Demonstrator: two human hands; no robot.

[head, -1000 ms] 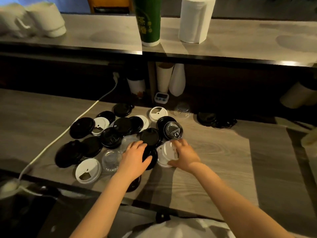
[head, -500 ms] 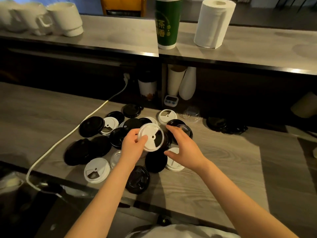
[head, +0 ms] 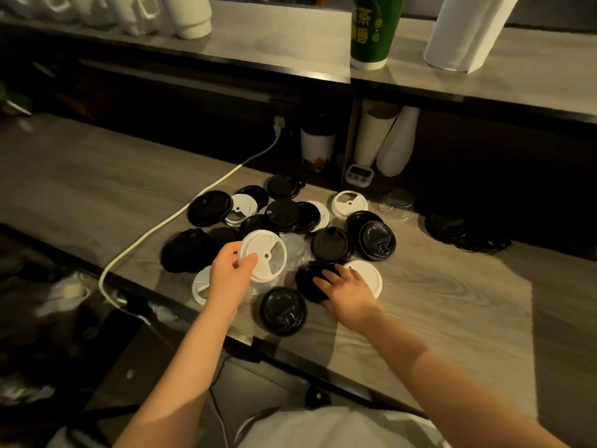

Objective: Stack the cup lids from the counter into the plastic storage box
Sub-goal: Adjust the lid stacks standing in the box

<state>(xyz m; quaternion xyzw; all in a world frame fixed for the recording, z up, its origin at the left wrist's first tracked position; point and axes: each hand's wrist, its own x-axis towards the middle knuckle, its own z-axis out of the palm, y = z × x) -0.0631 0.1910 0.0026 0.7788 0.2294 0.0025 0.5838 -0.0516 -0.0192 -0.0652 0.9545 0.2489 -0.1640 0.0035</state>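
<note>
White lid (head: 263,255), pinched at its rim in my left hand (head: 230,274), hangs over the pile (head: 284,215) on the counter (head: 452,302). I judge this the gathering stage, with no storage box in view, and the next lid must nest under this one. My right hand (head: 350,291) has dropped in the last half second, fingers flat on a black lid (head: 310,279), gripping nothing.

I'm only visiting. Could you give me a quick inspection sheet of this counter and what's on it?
Surface: wood-grain counter.
Job's things: black, white and clear lids in a loose pile; storage box: nothing seen.
Clutter: small timer at the back.
Hands: left hand pinches a white lid; right hand rests on a black lid.
Cables: white cable crosses the counter's left side.
Surroundings: upper shelf with green cup, paper roll, white mugs.
</note>
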